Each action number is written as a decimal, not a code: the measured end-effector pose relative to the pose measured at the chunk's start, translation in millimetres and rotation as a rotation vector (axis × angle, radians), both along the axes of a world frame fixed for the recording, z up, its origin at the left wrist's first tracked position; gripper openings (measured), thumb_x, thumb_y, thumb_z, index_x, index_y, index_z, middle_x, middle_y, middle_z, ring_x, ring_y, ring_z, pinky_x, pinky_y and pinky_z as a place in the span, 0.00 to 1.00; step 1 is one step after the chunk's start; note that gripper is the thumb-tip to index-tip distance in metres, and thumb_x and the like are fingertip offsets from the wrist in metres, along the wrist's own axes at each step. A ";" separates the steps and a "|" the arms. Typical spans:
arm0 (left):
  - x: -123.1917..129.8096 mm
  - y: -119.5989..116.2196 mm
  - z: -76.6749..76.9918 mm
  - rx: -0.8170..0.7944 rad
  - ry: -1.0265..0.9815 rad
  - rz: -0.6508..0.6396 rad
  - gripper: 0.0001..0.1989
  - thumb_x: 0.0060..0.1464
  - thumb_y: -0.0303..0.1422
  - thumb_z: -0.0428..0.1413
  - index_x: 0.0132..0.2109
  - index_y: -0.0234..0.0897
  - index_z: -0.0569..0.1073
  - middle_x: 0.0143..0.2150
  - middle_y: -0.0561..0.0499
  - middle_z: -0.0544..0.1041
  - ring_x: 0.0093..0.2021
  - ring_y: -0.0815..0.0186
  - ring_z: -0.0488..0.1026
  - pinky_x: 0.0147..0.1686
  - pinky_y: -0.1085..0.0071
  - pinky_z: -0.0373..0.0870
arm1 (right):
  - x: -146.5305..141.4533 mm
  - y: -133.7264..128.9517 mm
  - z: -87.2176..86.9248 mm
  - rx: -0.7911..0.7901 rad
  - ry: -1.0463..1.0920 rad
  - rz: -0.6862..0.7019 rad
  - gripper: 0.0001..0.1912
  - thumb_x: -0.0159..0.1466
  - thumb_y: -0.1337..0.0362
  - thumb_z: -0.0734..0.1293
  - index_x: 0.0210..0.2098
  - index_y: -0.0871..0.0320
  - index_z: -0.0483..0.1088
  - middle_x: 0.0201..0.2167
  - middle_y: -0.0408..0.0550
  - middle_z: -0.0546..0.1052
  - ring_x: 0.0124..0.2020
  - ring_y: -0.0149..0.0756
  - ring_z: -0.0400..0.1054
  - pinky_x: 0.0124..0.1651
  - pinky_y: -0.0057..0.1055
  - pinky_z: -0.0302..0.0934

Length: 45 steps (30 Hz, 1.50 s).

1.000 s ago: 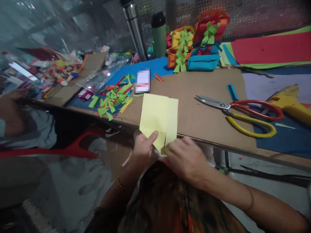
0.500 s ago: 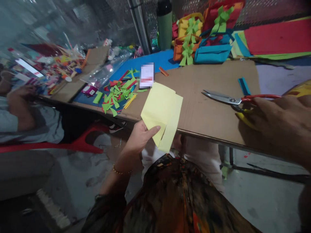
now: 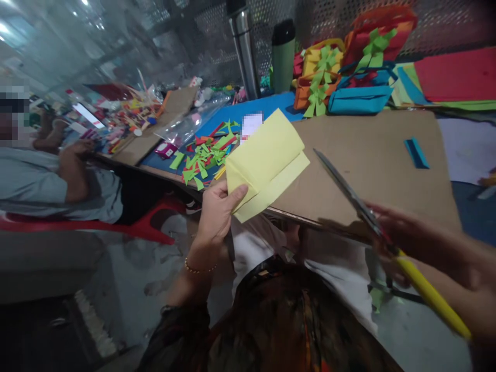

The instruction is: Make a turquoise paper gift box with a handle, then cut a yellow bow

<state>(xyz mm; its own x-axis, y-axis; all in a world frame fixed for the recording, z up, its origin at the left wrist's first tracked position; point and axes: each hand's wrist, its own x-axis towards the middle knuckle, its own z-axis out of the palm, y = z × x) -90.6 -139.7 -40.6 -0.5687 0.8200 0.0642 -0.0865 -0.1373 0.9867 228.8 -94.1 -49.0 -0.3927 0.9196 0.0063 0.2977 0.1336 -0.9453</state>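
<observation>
A folded pale yellow paper (image 3: 267, 152) is pinched at its lower left corner by my left hand (image 3: 222, 206), thumb on top. A partly cut strip shows along the paper's lower right side. My right hand (image 3: 422, 248) is closed around scissors (image 3: 349, 194) with a yellow handle, somewhat blurred. The blades point up and left toward the paper, apart from it. Green, red and yellow paper scraps (image 3: 207, 155) lie on the table behind my left hand. Part of a phone (image 3: 251, 124) shows behind the paper.
Brown cardboard (image 3: 372, 139) covers the table, with a blue strip (image 3: 416, 153) on it. Small paper bags (image 3: 360, 98) and two bottles (image 3: 282, 57) stand at the back. Red sheets (image 3: 461, 75) lie at the back right. A person (image 3: 58, 181) sits at the left.
My right hand has lifted the scissors off the table and turned them up and left. The yellow paper has rotated clockwise in my left hand. The view has shifted left.
</observation>
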 end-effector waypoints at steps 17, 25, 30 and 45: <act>20.0 9.6 13.5 0.086 -0.150 -0.159 0.18 0.46 0.43 0.75 0.41 0.39 0.84 0.43 0.45 0.87 0.55 0.50 0.82 0.55 0.57 0.80 | -56.1 -24.7 -38.9 -0.398 0.447 0.547 0.34 0.65 0.35 0.68 0.57 0.54 0.67 0.29 0.39 0.64 0.22 0.26 0.53 0.22 0.25 0.51; 24.9 9.8 14.2 0.033 -0.159 -0.192 0.20 0.44 0.43 0.75 0.41 0.37 0.84 0.42 0.45 0.87 0.50 0.53 0.84 0.53 0.60 0.80 | -59.8 -19.3 -40.7 -0.291 0.397 0.565 0.31 0.66 0.36 0.67 0.53 0.55 0.67 0.29 0.39 0.65 0.24 0.27 0.57 0.25 0.25 0.55; 31.0 4.7 10.9 -0.044 -0.170 -0.208 0.20 0.43 0.43 0.76 0.39 0.36 0.83 0.37 0.45 0.87 0.39 0.55 0.85 0.43 0.62 0.83 | -62.9 -16.8 -30.9 -0.212 0.235 0.464 0.31 0.64 0.38 0.69 0.53 0.56 0.69 0.39 0.48 0.74 0.35 0.35 0.68 0.37 0.30 0.65; 41.5 0.1 9.7 -0.156 -0.179 -0.253 0.19 0.41 0.42 0.76 0.37 0.34 0.84 0.29 0.47 0.84 0.22 0.67 0.77 0.26 0.71 0.77 | -62.8 -18.6 -22.0 -0.108 0.148 0.375 0.28 0.63 0.44 0.71 0.54 0.58 0.76 0.35 0.47 0.79 0.32 0.37 0.71 0.39 0.32 0.70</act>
